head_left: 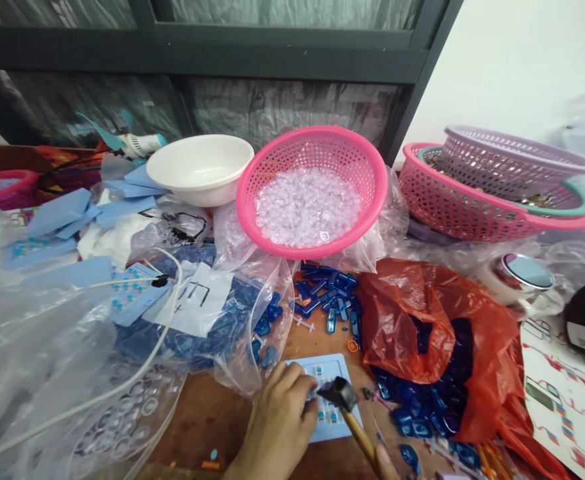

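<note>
Block: one, light blue, flat on the desk at front centre, just right of the left hand; its top and right edges show, its left edge is partly covered by fingers.
Small pieces: blue and whitish, set in rows on the block.
Left hand: one, bent over the block's left side, fingers curled (whether they pinch a piece cannot be told).
Hammer: one, dark head, wooden handle, head over the block's right half; contact with the pieces cannot be made out.
Right hand: one, mostly cut off by the lower frame edge, gripping the handle.
Room, left: a strip of brown wood between the left hand and the clear bag of rings.
Room, right: narrow; loose dark blue parts and a red bag lie near the block's right edge.
Room, behind: a short gap of wood (an orange ring lies in it), then a heap of blue parts.
Far edge: pink basket of clear pieces, beside a white basin.
</note>
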Demonstrator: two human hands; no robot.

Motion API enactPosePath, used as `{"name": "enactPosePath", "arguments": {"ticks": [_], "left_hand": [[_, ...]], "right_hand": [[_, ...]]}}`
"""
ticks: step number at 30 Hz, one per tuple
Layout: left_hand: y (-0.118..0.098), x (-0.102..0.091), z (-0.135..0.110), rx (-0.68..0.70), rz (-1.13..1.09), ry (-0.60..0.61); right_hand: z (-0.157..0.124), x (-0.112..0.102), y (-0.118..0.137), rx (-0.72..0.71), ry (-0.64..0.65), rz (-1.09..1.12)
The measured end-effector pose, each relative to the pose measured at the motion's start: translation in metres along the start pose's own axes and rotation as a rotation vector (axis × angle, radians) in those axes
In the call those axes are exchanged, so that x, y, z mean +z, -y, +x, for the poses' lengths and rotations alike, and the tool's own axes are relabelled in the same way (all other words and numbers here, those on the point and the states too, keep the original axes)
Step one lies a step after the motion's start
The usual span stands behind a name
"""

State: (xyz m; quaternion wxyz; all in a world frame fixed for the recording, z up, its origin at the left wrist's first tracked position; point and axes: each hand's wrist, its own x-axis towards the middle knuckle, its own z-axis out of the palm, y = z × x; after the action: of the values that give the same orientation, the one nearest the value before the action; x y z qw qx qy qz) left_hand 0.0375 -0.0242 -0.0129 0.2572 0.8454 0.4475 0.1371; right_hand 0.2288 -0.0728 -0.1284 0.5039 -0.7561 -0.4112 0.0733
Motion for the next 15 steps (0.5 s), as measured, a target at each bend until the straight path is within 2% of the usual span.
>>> {"name": "enactPosePath", "arguments": {"ticks": [2,5,7,10,12,15], "left_hand": [[0.000,0.000,0.000,-0.009,-0.001,0.010],[-0.002,-0.002,0.002,-0.020,0.021,0.022],[-0.004,-0.003,0.003,-0.020,0.036,0.025],[-0.006,-0.005,0.004,-0.017,0.043,0.035],[-0.007,-0.006,0.004,-0.015,0.048,0.042],[-0.008,-0.008,0.005,-0.034,0.057,0.048]], "right_hand": [[0.021,0.017,-0.016,-0.032,-0.016,-0.014],[0.028,0.021,-0.026,-0.073,-0.022,-0.042],[0.026,0.021,-0.022,-0.095,-0.019,-0.066],[0.024,0.025,-0.003,-0.123,-0.010,-0.105],[0.015,0.015,0.015,-0.143,-0.001,-0.131],[-0.024,-0.034,0.045,-0.180,0.033,-0.164]]}}
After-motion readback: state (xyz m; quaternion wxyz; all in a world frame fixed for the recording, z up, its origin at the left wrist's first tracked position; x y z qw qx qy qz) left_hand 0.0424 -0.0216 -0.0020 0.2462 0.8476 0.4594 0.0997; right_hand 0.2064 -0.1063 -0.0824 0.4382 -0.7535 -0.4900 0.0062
